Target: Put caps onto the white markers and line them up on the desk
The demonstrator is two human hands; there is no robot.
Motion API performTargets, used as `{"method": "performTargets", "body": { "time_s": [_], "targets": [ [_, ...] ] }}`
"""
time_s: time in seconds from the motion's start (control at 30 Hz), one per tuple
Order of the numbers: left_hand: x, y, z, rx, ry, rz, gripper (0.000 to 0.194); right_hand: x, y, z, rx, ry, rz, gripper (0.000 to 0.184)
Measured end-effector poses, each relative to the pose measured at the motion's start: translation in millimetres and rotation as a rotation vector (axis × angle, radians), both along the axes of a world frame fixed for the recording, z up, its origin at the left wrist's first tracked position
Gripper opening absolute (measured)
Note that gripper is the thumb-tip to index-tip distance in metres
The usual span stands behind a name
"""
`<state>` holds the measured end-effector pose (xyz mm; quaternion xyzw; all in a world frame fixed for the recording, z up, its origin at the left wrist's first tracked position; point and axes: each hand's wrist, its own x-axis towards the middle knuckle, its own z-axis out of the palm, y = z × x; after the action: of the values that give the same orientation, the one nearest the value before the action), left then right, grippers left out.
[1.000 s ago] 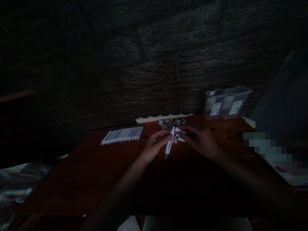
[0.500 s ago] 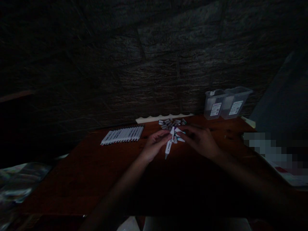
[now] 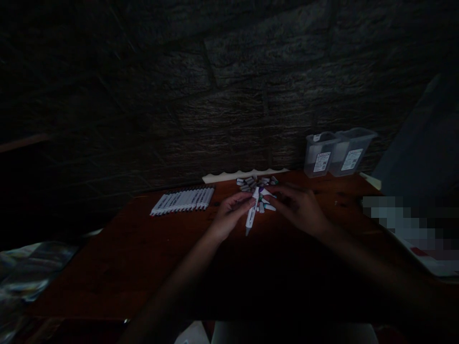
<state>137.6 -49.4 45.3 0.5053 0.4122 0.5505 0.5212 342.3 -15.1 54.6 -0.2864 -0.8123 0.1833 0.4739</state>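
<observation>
marker mid-frame, tilted | your left hand fingers pinch its barrel | your right hand fingers closed at its top end, on cap pile

A dark red-brown table stands against a wall. On it lie a row of markers, a heap of caps, a white strip and two clear bins.
</observation>
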Motion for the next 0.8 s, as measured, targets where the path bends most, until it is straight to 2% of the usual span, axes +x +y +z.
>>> {"method": "performTargets", "body": {
  "time_s": [0.8],
  "targets": [
    [1.1, -0.4, 1.4, -0.015, 0.014, 0.022, 0.027, 0.2, 1.1, -1.0, 0.014, 0.008, -0.025, 0.024]
  ]
}}
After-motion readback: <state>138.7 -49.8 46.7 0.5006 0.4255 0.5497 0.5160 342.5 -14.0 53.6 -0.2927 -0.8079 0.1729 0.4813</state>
